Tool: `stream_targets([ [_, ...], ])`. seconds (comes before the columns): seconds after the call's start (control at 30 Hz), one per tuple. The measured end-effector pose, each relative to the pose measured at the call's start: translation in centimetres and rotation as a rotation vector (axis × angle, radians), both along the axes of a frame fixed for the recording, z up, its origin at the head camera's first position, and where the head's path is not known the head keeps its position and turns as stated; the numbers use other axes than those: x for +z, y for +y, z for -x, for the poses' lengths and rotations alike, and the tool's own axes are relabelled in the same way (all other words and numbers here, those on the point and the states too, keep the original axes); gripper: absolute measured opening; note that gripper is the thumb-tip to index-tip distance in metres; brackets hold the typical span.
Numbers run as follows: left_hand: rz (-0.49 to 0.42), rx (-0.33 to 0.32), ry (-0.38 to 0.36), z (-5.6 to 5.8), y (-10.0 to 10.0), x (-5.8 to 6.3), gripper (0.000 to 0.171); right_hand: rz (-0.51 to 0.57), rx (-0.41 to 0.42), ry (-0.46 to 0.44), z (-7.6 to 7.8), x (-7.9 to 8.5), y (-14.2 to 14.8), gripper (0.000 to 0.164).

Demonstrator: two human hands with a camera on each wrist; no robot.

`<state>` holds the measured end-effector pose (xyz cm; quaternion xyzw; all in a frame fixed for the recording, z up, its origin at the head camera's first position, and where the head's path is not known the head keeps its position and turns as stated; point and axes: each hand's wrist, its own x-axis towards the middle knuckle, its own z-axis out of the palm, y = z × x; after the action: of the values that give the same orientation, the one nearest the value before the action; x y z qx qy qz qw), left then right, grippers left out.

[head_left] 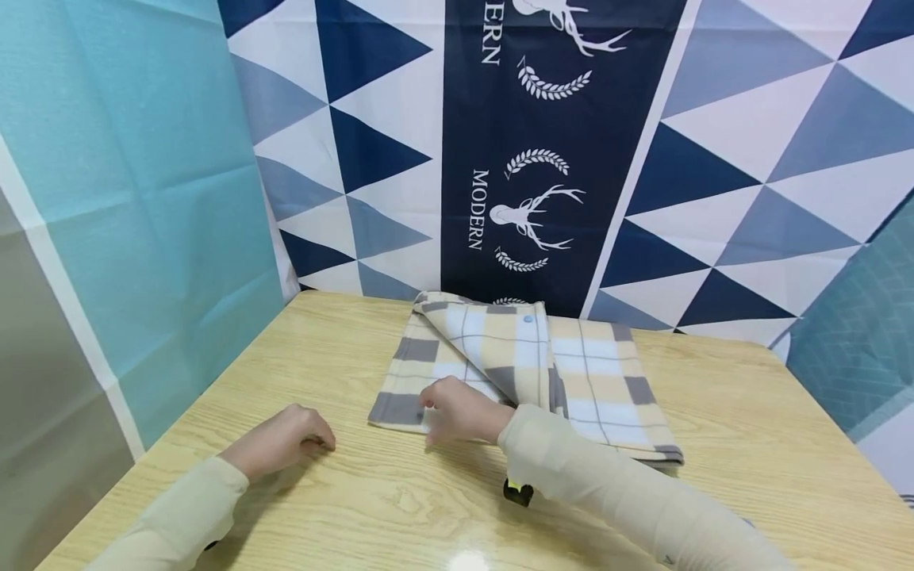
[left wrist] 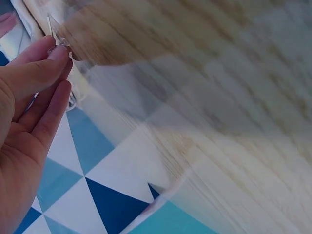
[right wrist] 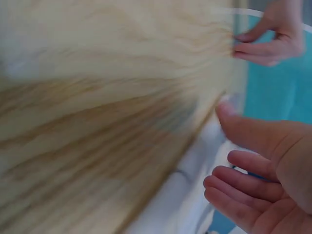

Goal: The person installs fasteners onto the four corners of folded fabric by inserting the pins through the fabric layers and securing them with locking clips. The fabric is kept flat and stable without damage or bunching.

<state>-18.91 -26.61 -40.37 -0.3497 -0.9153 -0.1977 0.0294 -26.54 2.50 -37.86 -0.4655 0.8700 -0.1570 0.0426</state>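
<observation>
My left hand (head_left: 286,442) is over the table left of the cloth. In the left wrist view, its thumb and fingertips pinch a small, thin, shiny wire-like piece (left wrist: 52,31); its exact kind I cannot tell. My right hand (head_left: 462,412) is at the front left part of a folded plaid fleece cloth (head_left: 607,381) in beige, white and grey. The right wrist view shows that hand's fingers (right wrist: 243,187) loosely extended with the thumb apart, and nothing between them. One flap of the cloth is folded over diagonally, with a small blue round spot (head_left: 528,319) near its edge.
The light wood-grain table (head_left: 371,500) runs back to a patterned curtain (head_left: 385,159) with triangles and deer heads. A turquoise panel (head_left: 164,198) borders the left side. A small black and yellow object (head_left: 518,492) shows under the right forearm.
</observation>
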Motion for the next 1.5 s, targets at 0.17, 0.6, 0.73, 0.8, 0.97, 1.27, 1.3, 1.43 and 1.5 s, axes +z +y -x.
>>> stream_targets([
  [0.17, 0.008, 0.016, -0.075, 0.0, 0.2, 0.4, 0.018, -0.055, 0.042, 0.130, 0.0, -1.0, -0.3, 0.029],
  [0.6, -0.060, 0.075, -0.053, 0.0, 2.4, 1.5, 0.009, -0.141, 0.009, 0.477, -0.3, -2.2, -2.7, 0.012],
  [0.73, -0.064, 0.088, 0.029, 0.4, 3.2, 1.7, 0.008, -0.145, -0.021, 0.509, 0.0, -1.9, -3.7, 0.011],
  [0.8, -0.076, 0.081, 0.065, 0.5, 3.7, 1.8, 0.009, -0.098, -0.049, 0.427, 0.4, -1.7, -3.7, 0.014],
  [0.97, -0.091, 0.075, 0.077, 1.2, 4.8, 2.1, 0.011, 0.180, -0.139, 0.127, 2.0, -1.1, -2.8, 0.025],
  [1.27, -0.255, 0.165, 0.065, 4.5, 7.7, 3.3, 0.011, 0.423, -0.374, -0.138, 4.7, 1.1, -0.1, 0.015],
  [1.3, -0.286, 0.184, 0.069, 4.9, 7.9, 3.3, 0.011, 0.443, -0.392, -0.181, 4.8, 1.2, 0.1, 0.016],
  [1.43, -0.377, 0.235, 0.089, 6.0, 8.6, 3.3, 0.011, 0.497, -0.459, -0.349, 5.1, 1.3, 0.4, 0.024],
  [1.5, -0.400, 0.255, 0.091, 6.4, 8.9, 3.3, 0.011, 0.515, -0.482, -0.395, 5.2, 1.2, 0.4, 0.026],
])
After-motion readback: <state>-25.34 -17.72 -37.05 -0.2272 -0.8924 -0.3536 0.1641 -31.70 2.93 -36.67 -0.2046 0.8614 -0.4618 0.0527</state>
